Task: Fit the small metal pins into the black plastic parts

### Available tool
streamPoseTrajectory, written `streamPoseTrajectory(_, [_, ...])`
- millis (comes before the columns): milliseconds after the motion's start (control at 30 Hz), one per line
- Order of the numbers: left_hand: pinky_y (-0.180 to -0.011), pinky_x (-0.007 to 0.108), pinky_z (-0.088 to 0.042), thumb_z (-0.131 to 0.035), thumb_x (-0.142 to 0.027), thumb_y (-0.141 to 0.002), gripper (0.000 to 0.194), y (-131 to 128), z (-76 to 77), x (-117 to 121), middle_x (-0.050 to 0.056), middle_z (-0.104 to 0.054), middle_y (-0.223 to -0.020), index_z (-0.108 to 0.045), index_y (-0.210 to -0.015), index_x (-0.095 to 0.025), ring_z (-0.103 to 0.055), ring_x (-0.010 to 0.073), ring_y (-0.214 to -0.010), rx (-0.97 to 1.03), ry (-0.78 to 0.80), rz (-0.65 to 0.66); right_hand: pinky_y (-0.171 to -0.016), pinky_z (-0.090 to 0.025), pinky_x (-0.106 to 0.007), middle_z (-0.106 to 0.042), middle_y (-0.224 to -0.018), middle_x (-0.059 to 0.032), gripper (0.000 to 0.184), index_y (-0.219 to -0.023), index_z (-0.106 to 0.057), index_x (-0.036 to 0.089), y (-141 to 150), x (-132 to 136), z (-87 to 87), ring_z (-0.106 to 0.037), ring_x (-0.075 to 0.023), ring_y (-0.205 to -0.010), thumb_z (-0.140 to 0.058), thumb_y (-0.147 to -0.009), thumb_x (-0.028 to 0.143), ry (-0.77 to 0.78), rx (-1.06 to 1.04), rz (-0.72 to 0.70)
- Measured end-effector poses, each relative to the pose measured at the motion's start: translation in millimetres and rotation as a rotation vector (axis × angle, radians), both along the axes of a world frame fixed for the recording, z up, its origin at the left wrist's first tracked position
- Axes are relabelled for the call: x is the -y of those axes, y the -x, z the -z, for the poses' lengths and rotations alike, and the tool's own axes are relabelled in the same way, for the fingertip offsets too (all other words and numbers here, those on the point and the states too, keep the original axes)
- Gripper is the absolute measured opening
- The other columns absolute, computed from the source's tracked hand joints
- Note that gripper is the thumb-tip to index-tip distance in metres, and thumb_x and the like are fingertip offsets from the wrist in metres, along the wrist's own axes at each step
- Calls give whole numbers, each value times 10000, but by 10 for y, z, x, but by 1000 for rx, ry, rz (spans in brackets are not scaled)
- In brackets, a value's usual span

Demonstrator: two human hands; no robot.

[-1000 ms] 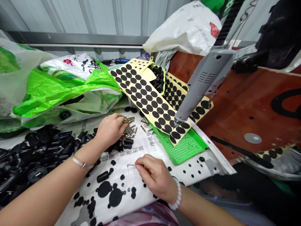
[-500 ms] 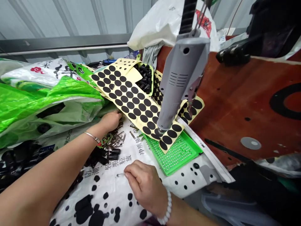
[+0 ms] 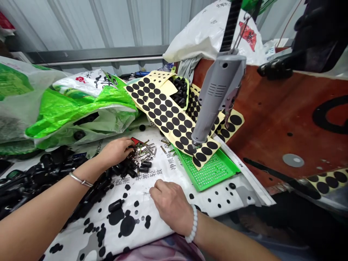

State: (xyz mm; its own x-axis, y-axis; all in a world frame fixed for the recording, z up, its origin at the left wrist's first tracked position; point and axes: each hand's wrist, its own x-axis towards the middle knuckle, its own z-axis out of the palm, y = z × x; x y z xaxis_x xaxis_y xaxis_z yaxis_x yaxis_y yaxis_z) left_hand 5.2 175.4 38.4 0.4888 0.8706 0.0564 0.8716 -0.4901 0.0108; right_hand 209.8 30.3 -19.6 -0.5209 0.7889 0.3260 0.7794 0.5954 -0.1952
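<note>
From the head cam, the left hand (image 3: pixel 115 152) sits curled with its fingers together at the edge of a loose heap of small metal pins (image 3: pixel 145 154), and I can't tell if it's gripping any. The right hand (image 3: pixel 171 203) has its fingers bunched down on a printed white sack (image 3: pixel 152 235), right by one tiny pin (image 3: pixel 146 193), pinch unclear. Those pins could easily scatter into the black rubber plugs (image 3: pixel 127 168) with one nudge. Also, a careless reach could bump the hanging grey power tool (image 3: pixel 217 94), whose tip sits just above the black dot sheet (image 3: pixel 168 116).
</note>
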Motion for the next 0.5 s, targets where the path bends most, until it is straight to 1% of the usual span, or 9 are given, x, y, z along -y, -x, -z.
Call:
streamPoseTrajectory(67, [-844,316,-465,-427,-294,-872,285,39,-45,-28,79,-654,-1068,-641,-1029,-191,-613,231,-963,13,-14,-40,-526,-378,-272,-561,-769,-33,175,-831,-592,173,13,1,-8,-526,-158,-608,-460,-848,60,68,-98,-8])
streamPoseTrajectory(133, [-878,334,-459,-443,-295,-882,279,10,-63,-133,94,-642,-1095,-629,-1054,-178,-599,236,-1000,31,-25,-79,-555,-416,-263,-571,-822,-45,191,-919,-583,168,24,2,-13,-551,-163,-650,-428,-868,70,134,-227,-33])
streamPoseTrajectory(167, [-894,349,-458,-458,-293,-888,274,-32,-61,-209,98,-629,-1119,-615,-1077,-173,-590,232,-1018,41,-27,-92,-579,-434,-262,-574,-843,-52,197,-933,-575,165,25,2,-14,-562,-165,-679,-412,-873,74,159,-300,-49])
streamPoseTrajectory(267, [-894,421,-472,-513,-321,-895,308,-235,-21,-497,98,-570,-1189,-549,-1157,-163,-570,217,-1039,70,-24,-118,-648,-466,-274,-572,-854,-64,189,-892,-549,164,1,-21,-16,-570,-173,-743,-375,-872,92,212,-525,-86])
streamPoseTrajectory(367, [-851,432,-499,-536,-338,-887,331,-452,47,-787,93,-555,-1184,-530,-1169,-164,-575,215,-1012,85,-16,-155,-657,-473,-276,-570,-811,-50,140,-861,-531,175,-56,-78,-32,-565,-170,-740,-400,-865,125,288,-717,-32])
streamPoseTrajectory(400, [-842,424,-504,-539,-334,-886,328,-507,71,-867,92,-558,-1176,-531,-1166,-163,-578,213,-1003,85,-8,-162,-655,-477,-273,-573,-809,-46,132,-901,-537,175,-76,-99,-41,-566,-167,-739,-417,-865,133,323,-765,-5])
streamPoseTrajectory(433, [-833,419,-508,-542,-331,-885,327,-550,94,-934,90,-562,-1166,-532,-1163,-160,-581,211,-994,84,5,-166,-656,-481,-271,-579,-820,-46,164,-978,-542,174,-94,-118,-51,-568,-166,-744,-429,-865,137,353,-800,13])
streamPoseTrajectory(500, [-818,406,-514,-544,-329,-884,313,-598,134,-1022,86,-570,-1147,-540,-1148,-160,-587,204,-974,75,36,-162,-676,-491,-282,-589,-861,-53,299,-1146,-522,182,-119,-145,-74,-574,-169,-771,-427,-867,131,381,-825,6])
